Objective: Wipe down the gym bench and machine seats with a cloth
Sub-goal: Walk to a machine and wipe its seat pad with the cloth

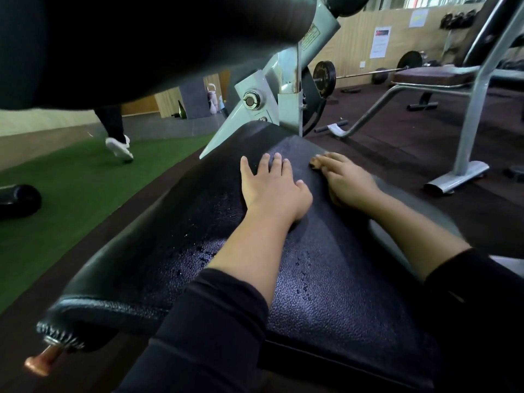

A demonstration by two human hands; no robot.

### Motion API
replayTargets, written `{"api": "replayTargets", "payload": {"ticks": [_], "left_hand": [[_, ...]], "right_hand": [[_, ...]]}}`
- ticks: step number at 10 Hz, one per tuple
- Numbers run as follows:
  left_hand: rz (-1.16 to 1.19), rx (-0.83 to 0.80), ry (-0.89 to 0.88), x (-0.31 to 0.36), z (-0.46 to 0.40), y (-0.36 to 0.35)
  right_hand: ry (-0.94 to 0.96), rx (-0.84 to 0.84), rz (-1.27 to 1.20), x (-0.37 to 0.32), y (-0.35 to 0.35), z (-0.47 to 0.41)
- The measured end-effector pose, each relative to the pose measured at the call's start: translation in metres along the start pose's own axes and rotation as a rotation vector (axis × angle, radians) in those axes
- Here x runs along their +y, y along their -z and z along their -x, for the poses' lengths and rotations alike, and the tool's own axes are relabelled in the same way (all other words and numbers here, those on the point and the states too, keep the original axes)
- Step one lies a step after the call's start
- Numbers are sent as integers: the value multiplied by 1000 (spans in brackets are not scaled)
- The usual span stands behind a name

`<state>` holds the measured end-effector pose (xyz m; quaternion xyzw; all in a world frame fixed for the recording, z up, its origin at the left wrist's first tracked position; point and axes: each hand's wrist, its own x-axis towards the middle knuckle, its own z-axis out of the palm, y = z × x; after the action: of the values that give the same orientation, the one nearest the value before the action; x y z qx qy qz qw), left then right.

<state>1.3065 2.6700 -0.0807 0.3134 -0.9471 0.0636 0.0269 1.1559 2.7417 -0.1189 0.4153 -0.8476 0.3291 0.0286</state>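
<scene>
Black sleeves (215,321), wet seat pad (326,279), left hand (272,188) flat mid-pad, right hand (346,180) at right edge

Head view, angled forward and down, close over padded seat (326,279)

This is a gym. Both hands, the left hand (272,185) and the right hand (344,180), lie on a black padded machine seat (326,279) speckled with droplets, bolted just beyond the fingers to a grey steel frame (286,89) with a thick black roller pad (170,38) overhead. Off to the right of the hands stands a flat bench (431,76) on grey legs, and behind it a barbell (365,72) loaded with black plates rests on dark rubber flooring (397,143). To the left of the hands runs a strip of green turf (71,188), where a dark foam roller (18,201) lies. Printed posters (380,42) hang on the far wood-panelled wall.
</scene>
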Motion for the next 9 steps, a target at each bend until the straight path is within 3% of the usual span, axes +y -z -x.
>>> {"api": "replayTargets", "payload": {"ticks": [1, 2, 3, 4, 7, 9], "left_hand": [[1, 4, 5, -1, -1, 0], [1, 1, -3, -2, -1, -1], [-4, -2, -4, -2, -2, -1], [-4, -11, -6, -1, -1, 0], [5, -25, 0, -2, 0, 3], [160, -9, -17, -5, 6, 15]], "right_hand": [[79, -61, -34, -18, -5, -31], [2, -61, -79, 3, -4, -53], [-229, -23, -113, 35, 6, -50], [-276, -5, -107, 44, 13, -29], [85, -8, -78, -14, 8, 46], [140, 4, -134, -64, 8, 95]]}}
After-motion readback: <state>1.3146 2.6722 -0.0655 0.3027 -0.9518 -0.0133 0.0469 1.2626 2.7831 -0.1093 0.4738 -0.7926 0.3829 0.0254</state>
